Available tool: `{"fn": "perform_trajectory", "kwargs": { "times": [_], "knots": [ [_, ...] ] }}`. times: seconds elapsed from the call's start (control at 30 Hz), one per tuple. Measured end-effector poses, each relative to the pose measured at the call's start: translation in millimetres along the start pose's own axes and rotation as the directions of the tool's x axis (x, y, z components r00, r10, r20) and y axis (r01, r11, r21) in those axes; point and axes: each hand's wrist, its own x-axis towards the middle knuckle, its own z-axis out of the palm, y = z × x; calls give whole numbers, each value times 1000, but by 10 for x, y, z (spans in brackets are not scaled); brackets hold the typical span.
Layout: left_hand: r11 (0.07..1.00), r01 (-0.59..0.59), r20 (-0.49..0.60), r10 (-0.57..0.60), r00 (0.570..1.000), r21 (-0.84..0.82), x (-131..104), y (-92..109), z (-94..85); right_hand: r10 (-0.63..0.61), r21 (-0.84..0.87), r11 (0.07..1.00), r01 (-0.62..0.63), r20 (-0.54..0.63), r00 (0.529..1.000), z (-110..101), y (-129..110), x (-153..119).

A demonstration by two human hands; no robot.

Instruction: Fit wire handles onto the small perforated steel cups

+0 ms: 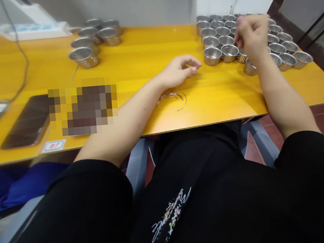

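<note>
My left hand (181, 70) rests on the yellow table, fingers loosely bent and thumb apart, with nothing in it. Just in front of that forearm lie several thin curved metal wires (173, 95). Raised over the right-hand group of cups is my right hand (252, 35), its fingers curled in and slightly blurred; what they hold, if anything, is hidden. Beneath and around it stand rows of perforated metal cups (212, 55), open side up. Part of the group is covered by my right hand and wrist.
More metal cups (84, 57) stand at the back left, near a white power strip (39, 30) with cables. A dark phone (27, 121) and a pixelated dark object (89, 108) lie at the left. The table's front edge (198, 125) runs before my body.
</note>
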Motion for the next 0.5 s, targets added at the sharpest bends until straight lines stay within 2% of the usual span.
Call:
{"fn": "perform_trajectory", "kwargs": {
  "times": [0.07, 0.1, 0.13, 0.17, 0.2, 0.27, 0.33, 0.4, 0.5],
  "knots": [
    [1000, 21, -87, -21, 996, 4, 16, -47, -105, -72, -112, 989, 100, 226, 971, 338, -265, -80],
    [999, 33, -133, -30, 991, 17, 23, -82, -160, -133, -133, 968, 213, 449, 883, 523, -397, -130],
    [998, 49, -173, -43, 984, 30, 29, -122, -213, -173, -130, 943, 307, 598, 783, 710, -513, -187],
    [997, 67, -205, -59, 977, 35, 34, -163, -261, -206, -114, 918, 381, 684, 700, 890, -606, -247],
    [996, 87, -226, -78, 971, 32, 38, -203, -301, -232, -93, 904, 417, 712, 663, 1058, -671, -308],
    [992, 123, -231, -116, 966, 17, 50, -269, -353, -315, -16, 890, 456, 702, 639, 1324, -719, -422],
    [990, 140, -199, -135, 971, 11, 64, -313, -373, -370, 48, 891, 452, 653, 661, 1474, -689, -503],
    [992, 128, -176, -123, 977, 17, 81, -340, -376, -370, 90, 910, 405, 619, 693, 1510, -631, -533],
    [995, 89, -160, -80, 984, 45, 96, -354, -382, -283, 97, 951, 295, 660, 696, 1444, -555, -491]
  ]
}}
